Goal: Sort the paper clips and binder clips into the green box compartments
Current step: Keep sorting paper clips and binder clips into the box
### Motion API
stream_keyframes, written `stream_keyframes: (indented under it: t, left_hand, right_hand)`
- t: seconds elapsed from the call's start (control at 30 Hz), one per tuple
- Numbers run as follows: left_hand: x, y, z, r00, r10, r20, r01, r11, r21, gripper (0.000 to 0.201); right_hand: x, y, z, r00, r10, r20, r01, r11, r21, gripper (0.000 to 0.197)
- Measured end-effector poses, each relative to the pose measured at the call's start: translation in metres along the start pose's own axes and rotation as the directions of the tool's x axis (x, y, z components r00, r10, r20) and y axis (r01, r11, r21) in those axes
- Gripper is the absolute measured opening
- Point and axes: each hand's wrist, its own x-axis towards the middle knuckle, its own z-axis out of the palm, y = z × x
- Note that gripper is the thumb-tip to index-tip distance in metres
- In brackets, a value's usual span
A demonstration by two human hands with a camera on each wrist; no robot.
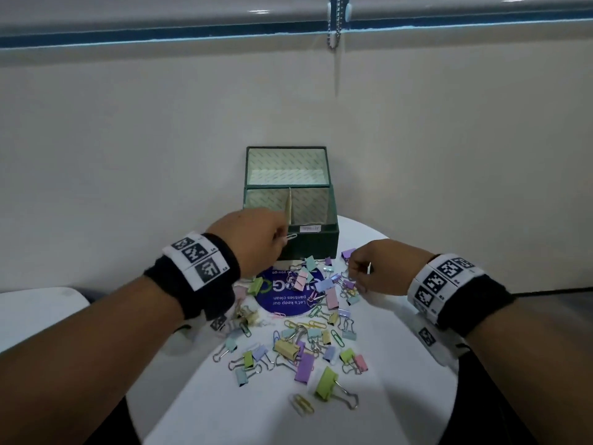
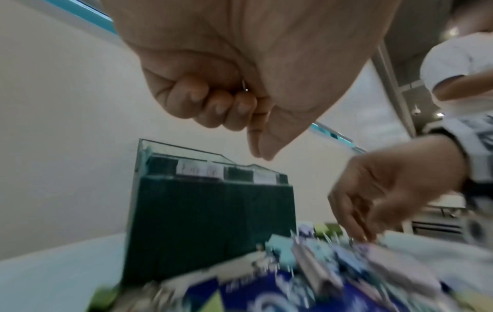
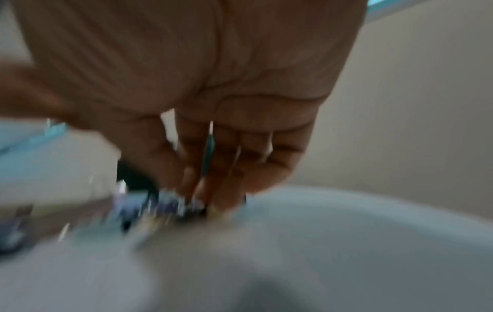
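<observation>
The green box (image 1: 308, 245) stands open at the table's far side, with a divider (image 1: 288, 203) between two compartments. Pastel binder clips and paper clips (image 1: 308, 319) lie scattered in front of it. My left hand (image 1: 280, 240) hovers at the box's front left corner and pinches a pale paper clip (image 1: 290, 236). In the left wrist view its fingers (image 2: 213, 105) are curled tight above the box (image 2: 208, 228). My right hand (image 1: 356, 271) points down at the pile's right edge. Its fingertips (image 3: 213, 190) touch the clips there, in a blurred picture.
The round white table (image 1: 417, 380) carries a blue round sticker (image 1: 282, 300) under the clips. Another white table (image 1: 38, 309) sits at the left. A pale wall rises right behind the box, and its raised lid (image 1: 285, 165) leans against it.
</observation>
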Motion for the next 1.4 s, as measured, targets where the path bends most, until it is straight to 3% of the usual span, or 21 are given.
stream_keyframes:
  t: [0.23, 0.4, 0.5, 0.57, 0.63, 0.7, 0.77, 0.8, 0.93, 1.1, 1.23, 1.33, 1.4]
  left_hand:
    - [0.084, 0.019, -0.005, 0.992, -0.088, 0.092, 0.087, 0.996, 0.014, 0.013]
    - [0.108, 0.03, 0.002, 0.979, -0.046, 0.197, 0.051, 0.999, -0.019, 0.048]
    - [0.097, 0.035, 0.0, 0.994, 0.018, 0.107, -0.019, 1.0, 0.005, 0.043]
    - [0.08, 0.041, 0.002, 0.989, 0.15, 0.012, -0.15, 0.988, 0.024, 0.027]
    - [0.06, 0.048, 0.009, 0.947, 0.311, 0.081, -0.313, 0.95, 0.012, 0.017]
    - [0.043, 0.051, 0.02, 0.87, 0.411, 0.272, -0.423, 0.906, -0.016, 0.023]
    - [0.035, 0.048, 0.03, 0.807, 0.444, 0.39, -0.496, 0.868, 0.039, 0.037]
    - [0.034, 0.046, 0.034, 0.801, 0.429, 0.418, -0.504, 0.86, 0.083, 0.041]
    - [0.031, 0.04, 0.038, 0.819, 0.353, 0.453, -0.453, 0.882, 0.133, 0.035]
    - [0.025, 0.021, 0.023, 0.873, 0.266, 0.409, -0.303, 0.953, 0.027, 0.021]
    - [0.026, 0.0, 0.012, 0.915, 0.188, 0.356, -0.224, 0.973, 0.062, 0.023]
    - [0.023, -0.002, 0.013, 0.917, 0.178, 0.357, -0.25, 0.953, 0.168, 0.036]
    - [0.021, 0.007, 0.018, 0.905, 0.233, 0.355, -0.309, 0.935, 0.174, 0.037]
  right_hand:
    - [0.002, 0.002, 0.01, 1.0, 0.02, -0.014, -0.019, 0.997, 0.073, 0.013]
    - [0.005, 0.006, 0.014, 0.992, -0.013, -0.123, 0.019, 0.999, 0.046, 0.013]
    - [0.01, 0.012, 0.017, 0.977, -0.042, -0.208, 0.054, 0.997, 0.05, 0.017]
    - [0.013, 0.014, 0.018, 0.978, -0.056, -0.2, 0.065, 0.997, 0.036, 0.018]
    - [0.016, 0.017, 0.019, 0.976, -0.061, -0.208, 0.068, 0.997, 0.024, 0.018]
    - [0.018, 0.02, 0.019, 0.972, -0.051, -0.228, 0.054, 0.999, 0.006, 0.018]
    - [0.019, 0.02, 0.018, 0.974, -0.041, -0.221, 0.041, 0.999, -0.005, 0.02]
    - [0.018, 0.02, 0.018, 0.976, -0.037, -0.215, 0.036, 0.999, -0.008, 0.02]
    - [0.007, 0.013, 0.017, 0.962, -0.034, -0.272, 0.035, 0.999, -0.001, 0.012]
    - [0.001, 0.007, 0.019, 0.992, -0.021, -0.122, 0.027, 0.998, 0.049, 0.01]
    - [0.004, 0.007, 0.022, 0.989, -0.007, -0.145, 0.013, 0.999, 0.041, 0.007]
    - [0.006, 0.007, 0.023, 0.991, -0.019, -0.135, 0.023, 0.999, 0.03, 0.009]
    - [0.005, 0.008, 0.023, 0.992, -0.034, -0.119, 0.038, 0.999, 0.037, 0.007]
